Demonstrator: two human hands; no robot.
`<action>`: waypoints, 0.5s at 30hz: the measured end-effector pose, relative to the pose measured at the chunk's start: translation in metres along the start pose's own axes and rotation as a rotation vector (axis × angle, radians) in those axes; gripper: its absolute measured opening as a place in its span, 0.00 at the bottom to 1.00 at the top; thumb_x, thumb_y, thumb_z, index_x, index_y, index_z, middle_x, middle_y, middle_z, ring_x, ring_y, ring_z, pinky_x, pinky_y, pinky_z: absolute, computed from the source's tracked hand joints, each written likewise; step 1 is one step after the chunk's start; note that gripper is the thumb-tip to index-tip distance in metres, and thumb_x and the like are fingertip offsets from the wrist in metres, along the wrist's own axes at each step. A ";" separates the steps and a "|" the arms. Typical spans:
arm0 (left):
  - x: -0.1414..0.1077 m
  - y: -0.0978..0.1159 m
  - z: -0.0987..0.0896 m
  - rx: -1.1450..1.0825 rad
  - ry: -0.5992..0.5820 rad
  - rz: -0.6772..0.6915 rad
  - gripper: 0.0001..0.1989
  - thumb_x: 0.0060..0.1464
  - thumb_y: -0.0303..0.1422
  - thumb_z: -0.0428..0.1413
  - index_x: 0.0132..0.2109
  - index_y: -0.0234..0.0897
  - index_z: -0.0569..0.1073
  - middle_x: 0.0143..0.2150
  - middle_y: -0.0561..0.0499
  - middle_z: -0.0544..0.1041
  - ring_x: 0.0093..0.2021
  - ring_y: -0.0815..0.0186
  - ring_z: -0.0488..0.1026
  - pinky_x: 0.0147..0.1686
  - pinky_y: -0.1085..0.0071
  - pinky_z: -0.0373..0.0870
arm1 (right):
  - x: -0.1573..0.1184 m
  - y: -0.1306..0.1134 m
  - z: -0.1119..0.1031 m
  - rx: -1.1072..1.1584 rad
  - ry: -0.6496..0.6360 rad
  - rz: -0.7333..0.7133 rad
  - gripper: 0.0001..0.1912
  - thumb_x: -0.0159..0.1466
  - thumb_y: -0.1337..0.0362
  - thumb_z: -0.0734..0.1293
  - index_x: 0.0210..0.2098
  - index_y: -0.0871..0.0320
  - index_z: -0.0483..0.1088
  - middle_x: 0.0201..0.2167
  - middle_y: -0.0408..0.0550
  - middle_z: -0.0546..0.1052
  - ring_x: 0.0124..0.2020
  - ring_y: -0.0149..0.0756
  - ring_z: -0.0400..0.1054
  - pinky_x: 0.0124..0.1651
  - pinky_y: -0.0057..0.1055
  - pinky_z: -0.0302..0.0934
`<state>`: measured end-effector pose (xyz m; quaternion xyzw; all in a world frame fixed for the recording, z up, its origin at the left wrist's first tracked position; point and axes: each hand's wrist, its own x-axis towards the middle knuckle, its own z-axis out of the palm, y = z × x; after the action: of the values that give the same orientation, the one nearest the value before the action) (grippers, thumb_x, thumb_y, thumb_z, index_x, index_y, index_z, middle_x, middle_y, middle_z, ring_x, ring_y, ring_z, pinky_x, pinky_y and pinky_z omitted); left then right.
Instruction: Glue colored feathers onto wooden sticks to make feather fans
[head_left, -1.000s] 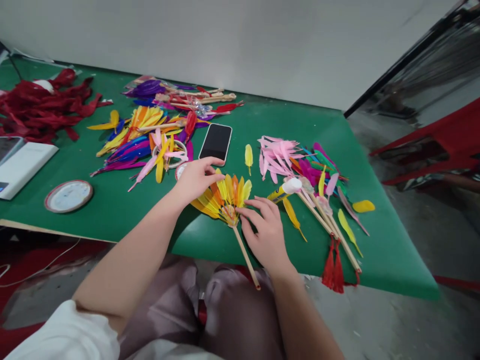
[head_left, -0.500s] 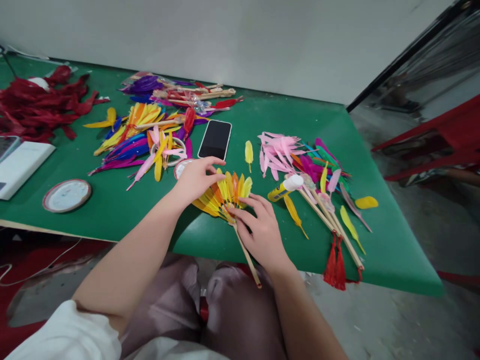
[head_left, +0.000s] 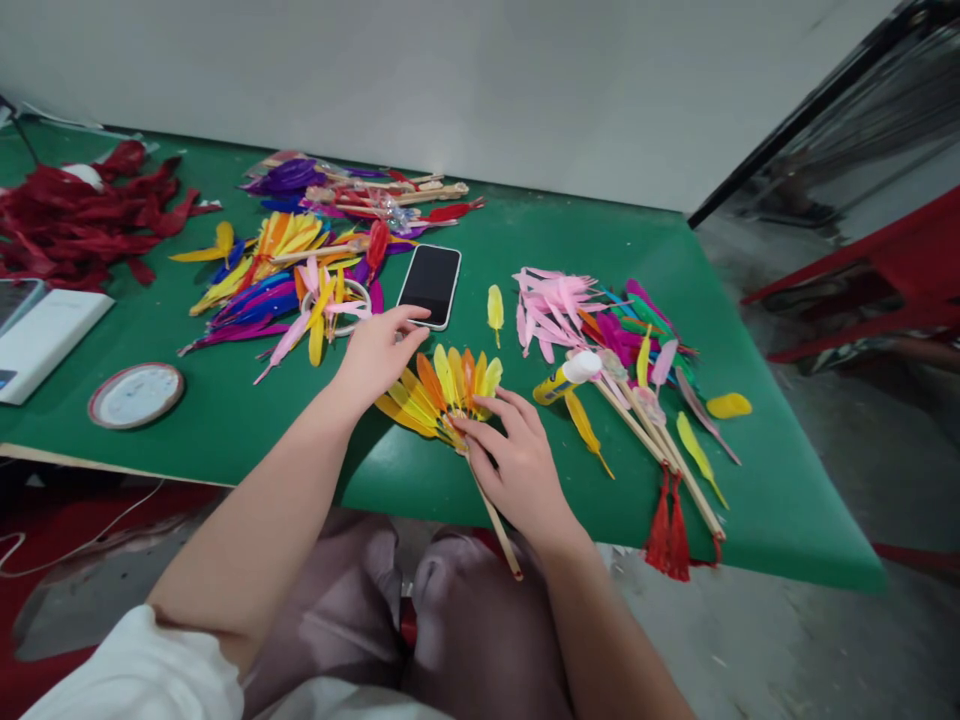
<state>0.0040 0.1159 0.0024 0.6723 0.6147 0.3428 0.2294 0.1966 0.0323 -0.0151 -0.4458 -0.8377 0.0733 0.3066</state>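
Left hand: released; fingers bent, thumb and forefinger apart, over the near end of the phone (head_left: 430,285); contact cannot be told. Point: left hand (head_left: 373,357).
Right hand (head_left: 521,465): fingers spread, fingertips resting on the feather fan (head_left: 442,385) where its feathers meet; whether the thumb grips beneath cannot be told.
Feather fan: between the hands; yellow and orange feathers fanned out away from the person, left edge beside the left hand.
Fan handle (head_left: 497,525): left of the right wrist, pointing toward the person and past the edge of the green table (head_left: 780,490).
Glue stick (head_left: 568,378): just right of the right hand, white cap outward.
Loose feathers: one yellow feather (head_left: 495,312) beyond the right hand; pink feathers (head_left: 556,300) farther to its right.
Red tassels (head_left: 669,530): well right of the right hand.
Round lid (head_left: 136,395): well left of the left hand.
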 end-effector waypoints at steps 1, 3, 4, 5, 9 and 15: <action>0.001 0.000 -0.002 -0.008 0.003 -0.012 0.15 0.51 0.35 0.50 0.46 0.38 0.70 0.34 0.52 0.76 0.30 0.70 0.70 0.33 0.72 0.64 | 0.000 0.000 0.000 0.001 0.000 -0.001 0.13 0.59 0.70 0.60 0.40 0.55 0.72 0.44 0.51 0.69 0.53 0.44 0.54 0.53 0.46 0.57; 0.002 0.003 -0.003 0.010 -0.009 -0.007 0.16 0.51 0.35 0.50 0.47 0.39 0.69 0.34 0.51 0.76 0.30 0.69 0.69 0.34 0.71 0.64 | -0.001 0.000 0.000 0.001 0.001 -0.003 0.13 0.59 0.70 0.60 0.40 0.54 0.72 0.44 0.51 0.69 0.53 0.44 0.54 0.52 0.46 0.57; 0.003 0.005 -0.003 0.038 -0.023 0.009 0.16 0.51 0.35 0.50 0.47 0.39 0.69 0.34 0.51 0.76 0.30 0.68 0.69 0.34 0.71 0.64 | -0.001 0.001 0.000 0.000 -0.001 -0.004 0.13 0.59 0.70 0.60 0.41 0.54 0.72 0.44 0.51 0.69 0.53 0.44 0.54 0.52 0.46 0.57; 0.003 0.008 -0.002 0.073 -0.043 0.031 0.16 0.51 0.35 0.51 0.47 0.39 0.69 0.34 0.52 0.76 0.31 0.68 0.69 0.35 0.70 0.64 | -0.001 0.001 0.000 0.000 -0.004 -0.004 0.13 0.58 0.70 0.60 0.41 0.54 0.71 0.44 0.51 0.69 0.53 0.44 0.54 0.52 0.46 0.57; 0.002 0.012 0.006 0.169 -0.162 0.103 0.17 0.48 0.33 0.54 0.48 0.40 0.68 0.31 0.53 0.75 0.33 0.66 0.70 0.36 0.70 0.63 | -0.001 0.001 0.001 -0.002 -0.016 -0.004 0.13 0.59 0.70 0.60 0.41 0.54 0.71 0.45 0.51 0.68 0.53 0.44 0.54 0.53 0.46 0.57; 0.001 0.009 0.008 0.102 -0.203 0.054 0.17 0.48 0.33 0.54 0.47 0.42 0.68 0.30 0.55 0.74 0.30 0.69 0.70 0.30 0.73 0.62 | -0.001 0.001 0.001 0.005 -0.001 -0.011 0.12 0.59 0.69 0.61 0.40 0.55 0.72 0.44 0.51 0.69 0.53 0.43 0.54 0.53 0.44 0.56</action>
<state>0.0163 0.1168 0.0039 0.7309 0.5865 0.2471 0.2465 0.1967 0.0324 -0.0169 -0.4405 -0.8401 0.0743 0.3077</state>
